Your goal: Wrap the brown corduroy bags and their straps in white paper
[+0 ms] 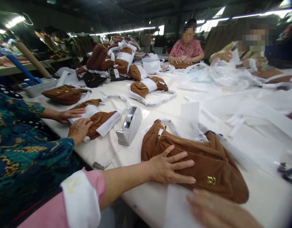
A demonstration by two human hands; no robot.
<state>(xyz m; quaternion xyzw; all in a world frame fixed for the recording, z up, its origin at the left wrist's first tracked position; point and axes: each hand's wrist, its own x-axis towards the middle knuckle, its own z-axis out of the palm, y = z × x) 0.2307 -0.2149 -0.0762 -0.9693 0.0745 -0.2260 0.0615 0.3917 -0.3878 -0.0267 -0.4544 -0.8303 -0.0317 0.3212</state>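
L hand (171, 166) flat, open on ribbed brown corduroy bag (214, 161), R hand (209, 205) open, blurred

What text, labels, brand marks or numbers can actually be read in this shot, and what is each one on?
Nothing can be read for certain.
Gold metal badge on the brown corduroy bag: letter-like mark, too blurred to read.
White hang tag farther up the table: too small to read.
Clear plastic bag: printing too blurred to read.

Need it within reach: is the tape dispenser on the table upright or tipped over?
Upright: the grey tape dispenser stands on its base on the white-covered table, tape roll seated in it.
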